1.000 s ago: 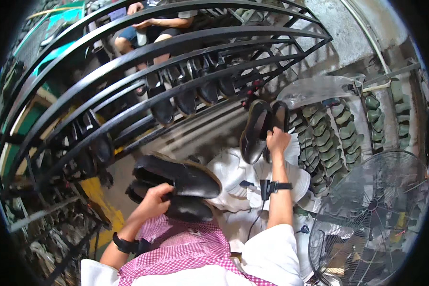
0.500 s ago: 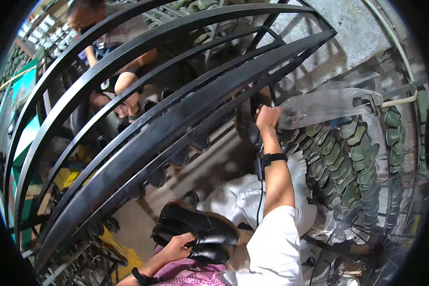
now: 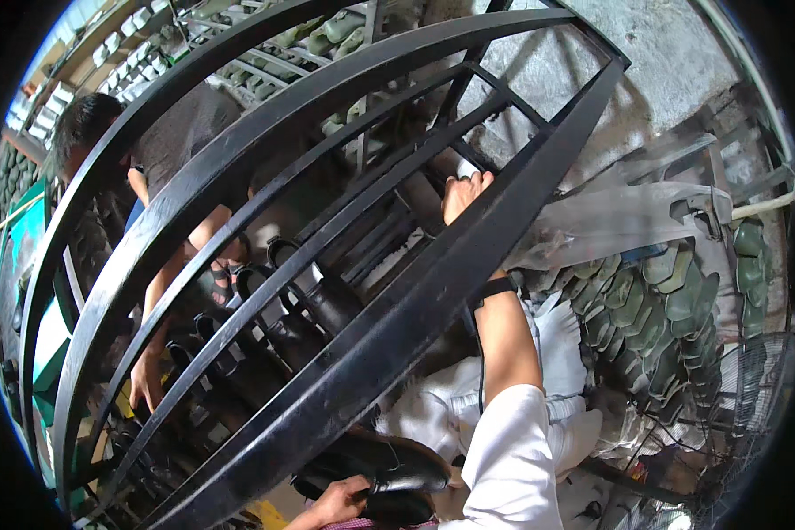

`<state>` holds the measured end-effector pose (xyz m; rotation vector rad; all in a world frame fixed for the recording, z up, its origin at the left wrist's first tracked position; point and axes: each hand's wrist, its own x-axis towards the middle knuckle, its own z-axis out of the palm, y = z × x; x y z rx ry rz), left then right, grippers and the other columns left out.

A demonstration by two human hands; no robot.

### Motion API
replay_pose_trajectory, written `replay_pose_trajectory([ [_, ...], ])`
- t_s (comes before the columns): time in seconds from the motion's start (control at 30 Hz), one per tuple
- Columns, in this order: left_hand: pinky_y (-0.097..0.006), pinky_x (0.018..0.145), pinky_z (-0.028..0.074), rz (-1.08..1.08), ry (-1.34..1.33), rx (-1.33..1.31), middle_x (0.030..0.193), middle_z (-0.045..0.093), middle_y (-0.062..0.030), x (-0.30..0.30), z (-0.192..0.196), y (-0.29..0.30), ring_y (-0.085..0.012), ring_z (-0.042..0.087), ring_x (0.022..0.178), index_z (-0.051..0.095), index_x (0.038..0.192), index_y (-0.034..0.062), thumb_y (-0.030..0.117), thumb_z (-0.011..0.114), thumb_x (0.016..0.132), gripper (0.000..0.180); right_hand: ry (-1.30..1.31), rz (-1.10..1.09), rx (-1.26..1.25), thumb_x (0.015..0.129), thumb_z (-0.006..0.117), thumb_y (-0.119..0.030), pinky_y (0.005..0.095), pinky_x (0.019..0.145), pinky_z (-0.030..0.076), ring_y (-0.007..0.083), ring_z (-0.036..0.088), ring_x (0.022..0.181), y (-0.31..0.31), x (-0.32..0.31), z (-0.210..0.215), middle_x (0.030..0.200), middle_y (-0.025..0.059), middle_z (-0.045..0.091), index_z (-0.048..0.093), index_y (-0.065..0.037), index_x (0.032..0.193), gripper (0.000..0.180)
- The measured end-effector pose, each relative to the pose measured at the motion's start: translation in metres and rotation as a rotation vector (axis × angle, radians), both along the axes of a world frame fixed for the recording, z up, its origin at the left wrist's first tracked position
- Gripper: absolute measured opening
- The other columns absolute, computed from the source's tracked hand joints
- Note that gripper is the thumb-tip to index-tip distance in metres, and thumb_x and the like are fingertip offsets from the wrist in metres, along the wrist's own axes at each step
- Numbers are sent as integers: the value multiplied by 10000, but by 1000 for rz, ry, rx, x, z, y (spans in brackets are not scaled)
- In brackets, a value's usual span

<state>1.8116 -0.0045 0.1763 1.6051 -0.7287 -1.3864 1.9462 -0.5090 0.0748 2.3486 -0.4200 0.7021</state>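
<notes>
At the bottom, my left hand [image 3: 343, 502] is closed on a pair of glossy black leather shoes [image 3: 375, 464], one above the other in front of my body. My right arm reaches under a long black metal bar, which hides part of the wrist. Beyond it, my right hand [image 3: 465, 194] has its fingers curled at the top of a dark shoe [image 3: 421, 201], partly hidden by the rack [image 3: 468, 247]. Several black shoes [image 3: 327, 300] with loops at their heels stand on the rack, left of that hand.
Another person [image 3: 185, 132] bends behind the rack at left, one hand [image 3: 147, 384] reaching low among shoes. Green shoe-shaped pieces [image 3: 636, 300] are piled at right, beside a clear plastic sheet [image 3: 627, 225]. White material [image 3: 442, 380] lies below my right arm. A wire fan guard [image 3: 760, 397] stands far right.
My right hand has moved up and left, behind the bar, with the shoe. The rack's tiers now show more shoes. The other person has bent lower, reaching down. My left hand keeps its hold.
</notes>
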Motion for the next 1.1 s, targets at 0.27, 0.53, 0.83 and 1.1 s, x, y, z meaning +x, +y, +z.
replay_pose_trajectory([
  [0.27, -336, 659, 451, 0, -62, -103, 833, 529, -150, 6, -4, -10, -325, 552, 801, 527, 869, -1, -54, 551, 620, 256, -315, 153, 193, 809, 531, -291, 497, 957, 223, 310, 443, 1097, 29, 73, 77, 1154, 154, 501, 547, -12, 1058, 375],
  [0.53, -378, 658, 440, -37, -178, -194, 808, 507, -164, 15, 1, -11, -356, 521, 773, 515, 826, -2, -54, 531, 575, 257, -27, 269, 1451, 747, 634, -208, 363, 870, 358, 276, 483, 1006, 230, -160, 46, 1080, 85, 538, 515, -74, 1134, 426],
  [0.83, -368, 707, 445, -117, -183, -273, 856, 541, -185, 20, 11, -36, -352, 545, 835, 538, 888, -35, -93, 528, 587, 307, 575, -48, 1679, 545, 775, -340, 415, 1007, 243, 386, 250, 1236, 304, -255, 137, 1346, 233, 234, 214, -119, 1353, 1008],
  [1.1, -371, 740, 447, -209, -315, -381, 884, 555, -195, 14, 12, -90, -354, 543, 857, 555, 940, -41, -61, 518, 600, 343, -274, -130, 2319, 648, 740, -214, 318, 964, 305, 221, 425, 1128, 273, -314, 74, 1227, 147, 446, 329, -12, 1283, 783],
])
